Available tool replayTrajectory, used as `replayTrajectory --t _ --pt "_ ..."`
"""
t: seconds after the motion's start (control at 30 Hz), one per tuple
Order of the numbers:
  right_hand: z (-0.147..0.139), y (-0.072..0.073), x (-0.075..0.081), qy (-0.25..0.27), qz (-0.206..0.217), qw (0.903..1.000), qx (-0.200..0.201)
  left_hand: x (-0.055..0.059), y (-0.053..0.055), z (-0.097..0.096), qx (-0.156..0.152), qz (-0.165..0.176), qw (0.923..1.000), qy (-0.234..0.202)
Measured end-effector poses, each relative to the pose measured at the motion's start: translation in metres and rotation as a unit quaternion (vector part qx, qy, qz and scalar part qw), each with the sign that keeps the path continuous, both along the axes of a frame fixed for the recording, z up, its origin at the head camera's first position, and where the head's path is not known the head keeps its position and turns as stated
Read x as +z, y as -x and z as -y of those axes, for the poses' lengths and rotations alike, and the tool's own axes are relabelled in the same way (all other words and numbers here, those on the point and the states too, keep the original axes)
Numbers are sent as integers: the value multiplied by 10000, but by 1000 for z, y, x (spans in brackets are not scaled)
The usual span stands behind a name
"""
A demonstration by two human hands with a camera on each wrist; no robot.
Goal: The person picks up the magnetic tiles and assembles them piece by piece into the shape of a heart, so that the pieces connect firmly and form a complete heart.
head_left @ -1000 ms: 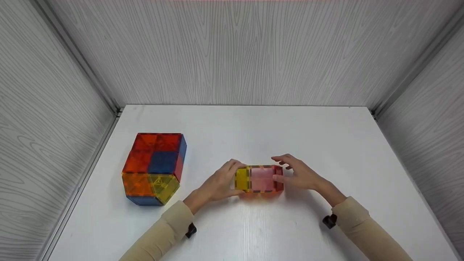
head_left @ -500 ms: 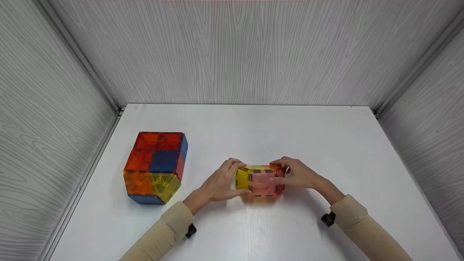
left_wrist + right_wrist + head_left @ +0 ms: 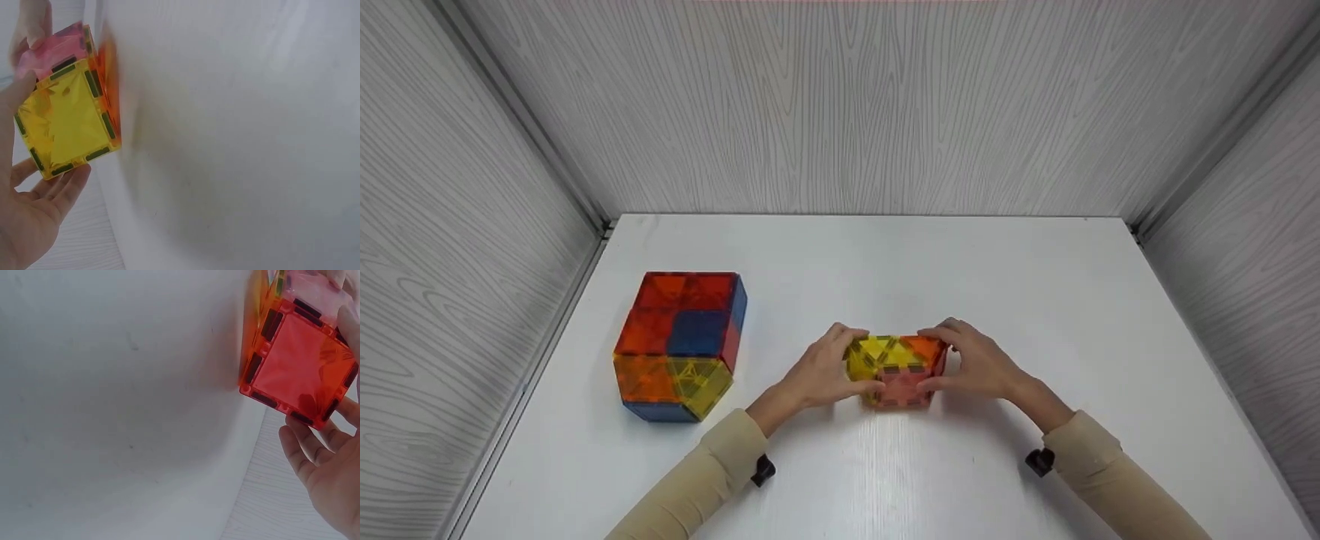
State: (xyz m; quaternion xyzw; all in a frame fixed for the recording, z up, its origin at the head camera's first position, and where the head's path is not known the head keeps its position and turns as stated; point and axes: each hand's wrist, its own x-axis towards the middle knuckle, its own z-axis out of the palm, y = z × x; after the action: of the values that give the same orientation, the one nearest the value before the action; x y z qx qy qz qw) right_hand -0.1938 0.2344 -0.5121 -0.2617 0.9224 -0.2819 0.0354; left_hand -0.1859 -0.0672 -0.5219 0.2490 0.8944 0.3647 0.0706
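Note:
Between both hands is a small box of translucent magnetic tiles (image 3: 901, 352), tilted so its yellow and orange triangular pieces face up and a pink square faces the person. My left hand (image 3: 823, 371) grips the yellow end, fingers at the far edge and thumb at the near one. At the red end, my right hand (image 3: 979, 364) holds it the same way. A yellow square tile (image 3: 67, 121) fills the side seen in the left wrist view. In the right wrist view a red square tile (image 3: 301, 363) forms the opposite end.
A larger block of magnetic tiles (image 3: 679, 337) in red, orange, blue and yellow stands on the left of the white table (image 3: 930, 270). Grey wood-grain panels (image 3: 840, 112) enclose the back and sides.
The small tile box has been tipped toward the person, turning its yellow and orange triangular side up. My right hand's fingers have closed onto its far edge.

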Motion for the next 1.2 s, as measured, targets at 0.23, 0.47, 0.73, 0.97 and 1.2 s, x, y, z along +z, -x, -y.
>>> replayTrajectory --t 0.23,0.47,0.73,0.97,1.2 --pt "1 -3 -4 -57 -359 9993 -6 -6 -7 -5 163 -408 9990 22" --pt "-2 -1 -9 -6 -817 9965 195 -6 -10 -6 216 -649 9976 86" --pt "-1 -16 -15 283 -1068 9933 -332 -2 -25 -7 440 -639 9970 -51" --pt "11 -42 -18 556 -1018 9888 -939 0 -40 -11 518 -528 9969 -281" --pt "27 -60 -17 550 -1082 9871 -1046 -1 -50 -16 556 -584 9957 -445"
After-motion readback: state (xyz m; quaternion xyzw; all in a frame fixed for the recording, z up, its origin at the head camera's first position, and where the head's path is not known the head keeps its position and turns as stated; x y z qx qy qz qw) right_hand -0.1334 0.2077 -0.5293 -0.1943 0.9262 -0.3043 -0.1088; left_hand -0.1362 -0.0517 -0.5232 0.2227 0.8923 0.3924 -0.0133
